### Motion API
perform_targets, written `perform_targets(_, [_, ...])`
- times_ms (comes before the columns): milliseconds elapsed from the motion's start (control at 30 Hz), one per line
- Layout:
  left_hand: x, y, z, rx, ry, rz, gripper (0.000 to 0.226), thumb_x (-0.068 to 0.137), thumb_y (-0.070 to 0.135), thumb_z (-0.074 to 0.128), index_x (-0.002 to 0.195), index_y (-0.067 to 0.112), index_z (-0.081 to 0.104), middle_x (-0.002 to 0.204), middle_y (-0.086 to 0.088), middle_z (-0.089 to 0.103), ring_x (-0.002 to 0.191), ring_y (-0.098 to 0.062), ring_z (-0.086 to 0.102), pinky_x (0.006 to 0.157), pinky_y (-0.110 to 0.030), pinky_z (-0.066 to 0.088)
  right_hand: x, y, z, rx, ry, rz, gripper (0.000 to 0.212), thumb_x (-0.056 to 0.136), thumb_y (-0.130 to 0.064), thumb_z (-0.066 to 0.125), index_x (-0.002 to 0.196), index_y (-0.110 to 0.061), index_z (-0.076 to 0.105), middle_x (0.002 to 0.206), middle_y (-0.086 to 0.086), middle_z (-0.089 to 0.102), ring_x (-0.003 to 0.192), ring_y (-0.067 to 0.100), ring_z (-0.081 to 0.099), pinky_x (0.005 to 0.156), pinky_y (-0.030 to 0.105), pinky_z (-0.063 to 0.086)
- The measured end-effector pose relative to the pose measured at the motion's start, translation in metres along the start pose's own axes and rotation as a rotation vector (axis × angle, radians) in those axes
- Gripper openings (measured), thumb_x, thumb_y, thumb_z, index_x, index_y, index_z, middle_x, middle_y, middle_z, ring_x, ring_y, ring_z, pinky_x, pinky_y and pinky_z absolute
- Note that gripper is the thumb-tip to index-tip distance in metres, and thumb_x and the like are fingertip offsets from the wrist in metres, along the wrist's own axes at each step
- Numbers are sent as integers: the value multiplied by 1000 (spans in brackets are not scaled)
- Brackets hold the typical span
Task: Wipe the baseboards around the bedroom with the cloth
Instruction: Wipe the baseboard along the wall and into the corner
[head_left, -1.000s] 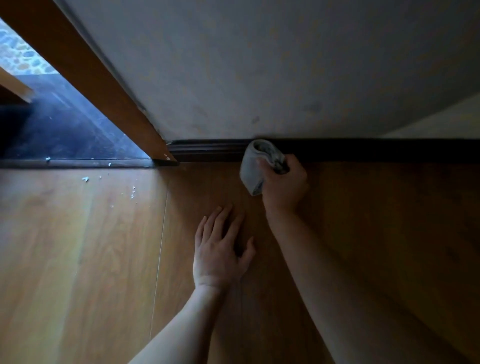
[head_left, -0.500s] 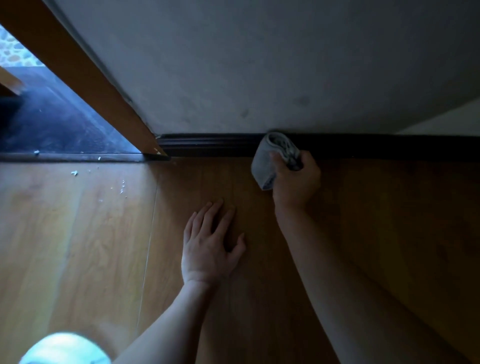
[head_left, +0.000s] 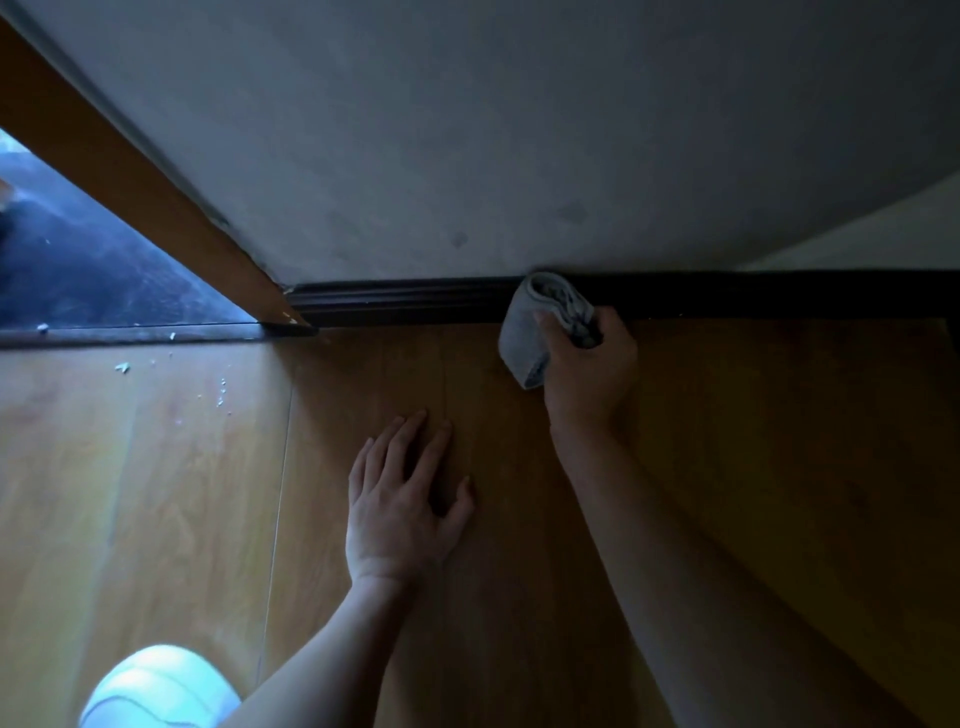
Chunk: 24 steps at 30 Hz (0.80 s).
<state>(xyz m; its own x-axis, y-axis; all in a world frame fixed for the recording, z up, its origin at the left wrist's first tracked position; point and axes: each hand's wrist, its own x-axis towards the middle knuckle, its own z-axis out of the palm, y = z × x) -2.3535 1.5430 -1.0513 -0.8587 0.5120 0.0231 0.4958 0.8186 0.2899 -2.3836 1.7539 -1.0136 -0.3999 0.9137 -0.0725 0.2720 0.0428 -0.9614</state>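
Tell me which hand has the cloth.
The right hand grips the grey cloth against the baseboard; the left hand lies flat, empty, on the floor.

Pretty dim in here, plain grey wall (head_left: 467, 130) above warm wood-plank floor (head_left: 130, 493), white crumbs (head_left: 122, 368) by the wooden door frame (head_left: 130, 182), dark flooring (head_left: 93, 275) past it.

Dim, daylight from left, edges warped
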Motion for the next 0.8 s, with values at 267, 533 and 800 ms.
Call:
perform_targets(267, [0, 1, 0, 16, 2, 6, 64, 90, 58, 51, 146, 27, 52, 153, -5, 45, 141, -28, 38, 119, -49, 26, -11, -11, 18, -20, -122, -54, 26, 76, -28, 86, 80, -11, 67, 79, -2, 69, 74, 11, 65, 65, 27, 55])
perform_targets(533, [6, 1, 0, 63, -64, 85, 63, 92, 53, 46, 150, 29, 47, 160, -5, 38, 151, -26, 28, 120, -51, 21, 2, 1, -6, -66, 48, -94, 26, 79, -30, 85, 79, -17, 63, 75, -6, 64, 66, -2, 57, 59, 14, 42])
perform_targets(800, [48, -2, 0, 87, -239, 355, 63, 96, 48, 41, 156, 32, 31, 166, 0, 25, 155, -21, 15, 123, -49, 11, -4, -7, 7, -94, -27, -76, 23, 80, -29, 84, 85, -12, 69, 76, -9, 65, 71, 0, 58, 59, 5, 41])
